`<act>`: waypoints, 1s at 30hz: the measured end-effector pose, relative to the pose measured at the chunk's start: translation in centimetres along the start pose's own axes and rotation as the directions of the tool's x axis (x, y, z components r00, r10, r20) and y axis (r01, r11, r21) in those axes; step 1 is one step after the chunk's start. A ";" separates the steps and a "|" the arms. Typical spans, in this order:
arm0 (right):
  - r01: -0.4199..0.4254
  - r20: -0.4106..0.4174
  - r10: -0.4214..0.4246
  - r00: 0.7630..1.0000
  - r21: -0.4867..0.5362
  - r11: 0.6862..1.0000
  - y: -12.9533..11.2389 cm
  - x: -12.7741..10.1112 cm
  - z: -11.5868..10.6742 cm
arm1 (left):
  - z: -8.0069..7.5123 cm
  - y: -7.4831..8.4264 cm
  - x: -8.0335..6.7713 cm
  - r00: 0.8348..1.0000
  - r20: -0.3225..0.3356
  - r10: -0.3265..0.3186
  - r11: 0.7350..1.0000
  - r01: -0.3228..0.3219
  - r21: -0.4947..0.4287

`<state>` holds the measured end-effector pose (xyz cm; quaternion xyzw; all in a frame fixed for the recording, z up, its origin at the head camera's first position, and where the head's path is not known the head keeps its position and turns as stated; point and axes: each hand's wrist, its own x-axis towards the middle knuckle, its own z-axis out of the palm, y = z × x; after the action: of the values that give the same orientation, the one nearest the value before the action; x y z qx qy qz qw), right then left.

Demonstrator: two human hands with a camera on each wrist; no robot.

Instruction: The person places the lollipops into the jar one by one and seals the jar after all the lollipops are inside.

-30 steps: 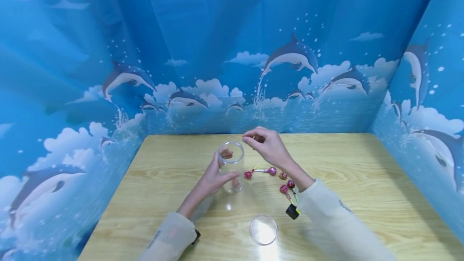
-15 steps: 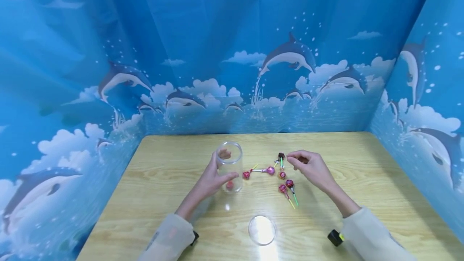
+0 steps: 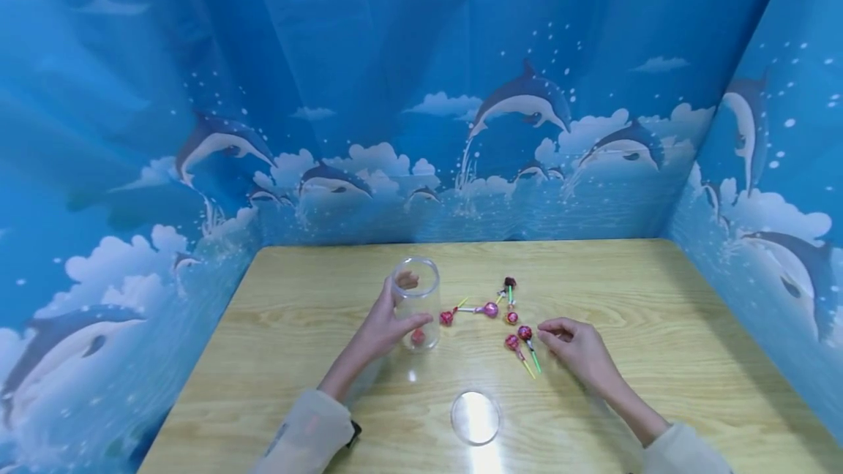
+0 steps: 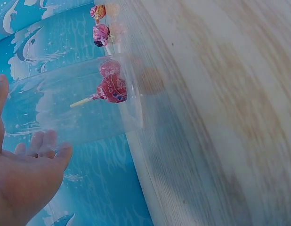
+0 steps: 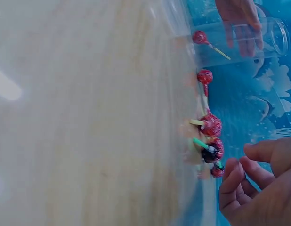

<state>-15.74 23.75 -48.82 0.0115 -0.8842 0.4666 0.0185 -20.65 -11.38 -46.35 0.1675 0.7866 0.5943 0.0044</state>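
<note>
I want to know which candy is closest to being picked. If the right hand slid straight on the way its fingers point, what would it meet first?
Probably the lollipop with the green stick, just left of the right hand; depth is hard to judge.

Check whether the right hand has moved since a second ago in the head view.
Yes. The right hand has moved from above the jar rim rightward and nearer the camera, now low beside the loose lollipops.

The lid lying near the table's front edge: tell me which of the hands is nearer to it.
Right. The right hand rests on the table just right of and beyond the lid; the left hand grips the clear jar farther back.
</note>
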 end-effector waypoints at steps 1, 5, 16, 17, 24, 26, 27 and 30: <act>-0.014 0.004 0.014 1.000 0.011 1.000 0.1 -0.2 0.2 | 0.0 0.0 0.0 1.000 -0.001 -0.005 1.000 0.005 0.001; -0.062 -0.001 0.062 0.998 0.037 0.997 0.5 -0.7 0.9 | 0.0 0.0 0.0 1.000 0.004 -0.008 1.000 0.008 0.000; -0.106 -0.040 0.104 0.994 -0.042 0.993 0.4 -1.9 2.0 | 0.0 0.2 -0.1 1.000 0.012 -0.005 1.000 0.005 -0.006; -0.096 -0.036 0.094 0.995 -0.056 0.994 0.3 -2.0 2.1 | 0.0 0.2 -0.1 1.000 0.011 -0.005 1.000 0.005 -0.006; -0.055 -0.006 0.055 0.998 -0.147 0.988 -0.2 -2.0 2.4 | 0.0 -0.1 -0.1 1.000 0.005 -0.009 1.000 0.009 -0.014; -0.063 -0.002 0.064 0.998 -0.170 0.983 -0.2 -2.0 2.4 | 0.0 -0.1 -0.1 1.000 0.004 -0.008 1.000 0.008 -0.017; -0.067 0.000 0.068 0.998 -0.181 0.981 -0.2 -1.9 2.4 | 0.0 -0.1 -0.1 1.000 0.004 -0.007 1.000 0.007 -0.013; -0.058 0.005 0.061 0.998 -0.209 0.976 -0.3 -1.7 2.3 | 0.0 0.0 -0.2 1.000 -0.001 -0.007 1.000 0.007 -0.003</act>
<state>-14.11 21.70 -49.92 -0.0143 -0.9283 0.3716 0.0008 -20.52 -11.44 -46.41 0.1644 0.7864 0.5954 0.0064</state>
